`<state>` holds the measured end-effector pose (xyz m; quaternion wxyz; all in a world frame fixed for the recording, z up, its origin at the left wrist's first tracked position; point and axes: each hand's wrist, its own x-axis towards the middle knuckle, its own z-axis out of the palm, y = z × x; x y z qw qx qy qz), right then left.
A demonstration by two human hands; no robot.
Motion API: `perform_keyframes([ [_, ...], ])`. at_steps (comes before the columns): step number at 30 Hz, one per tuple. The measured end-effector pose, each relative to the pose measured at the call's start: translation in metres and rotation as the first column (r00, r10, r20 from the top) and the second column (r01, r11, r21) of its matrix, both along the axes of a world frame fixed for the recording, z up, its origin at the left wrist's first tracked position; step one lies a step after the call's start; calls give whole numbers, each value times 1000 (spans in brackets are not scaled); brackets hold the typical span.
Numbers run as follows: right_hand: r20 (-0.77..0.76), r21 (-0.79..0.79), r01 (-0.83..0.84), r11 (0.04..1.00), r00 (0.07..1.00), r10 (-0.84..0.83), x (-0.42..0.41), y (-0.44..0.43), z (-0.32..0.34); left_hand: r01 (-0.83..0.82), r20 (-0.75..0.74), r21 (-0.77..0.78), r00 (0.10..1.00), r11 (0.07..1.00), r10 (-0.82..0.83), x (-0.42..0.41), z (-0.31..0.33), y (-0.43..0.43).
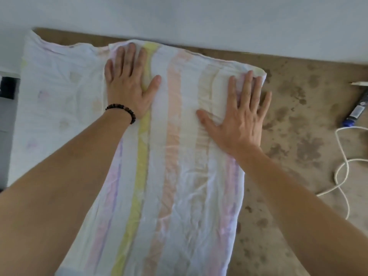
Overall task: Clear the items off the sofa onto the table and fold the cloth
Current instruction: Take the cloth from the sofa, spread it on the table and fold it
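Observation:
A thin white cloth point(175, 156) with pastel yellow, orange and purple stripes lies spread on a brown mottled surface point(294, 120). A folded upper layer runs from the far edge toward me; a single layer sticks out to the left. My left hand point(129, 80), with a dark bead bracelet on the wrist, lies flat on the cloth near its far edge. My right hand point(239, 114) lies flat on the cloth's far right corner, fingers spread. Neither hand grips the fabric.
A white wall point(199, 16) borders the far edge of the brown surface. At the right lie a blue-capped tube point(356, 110) and a looping white cable point(342, 168). A grey and black object point(7, 92) sits at the left edge.

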<state>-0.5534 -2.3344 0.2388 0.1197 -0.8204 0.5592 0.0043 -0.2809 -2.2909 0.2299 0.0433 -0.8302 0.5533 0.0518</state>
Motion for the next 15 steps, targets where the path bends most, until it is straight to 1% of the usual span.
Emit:
perform_keyframes([
  [2, 5, -8, 36, 999, 999, -36, 1, 0, 0, 19, 2, 3, 1000, 1000, -19, 1, 3, -1],
  [6, 15, -27, 191, 981, 982, -190, 5, -1, -1, 40, -11, -5, 999, 999, -40, 3, 5, -1],
  [8, 15, -29, 228, 973, 974, -228, 6, -3, -2, 55, -18, -23, 998, 998, -55, 2, 4, -1],
  [12, 26, -45, 189, 981, 982, -188, 6, -2, -5, 57, -3, -38, 998, 998, -57, 5, 3, 2],
  [15, 32, -62, 155, 986, 988, -153, 4, -1, -7, 75, 4, -83, 997, 994, -75, 3, 3, 3],
])
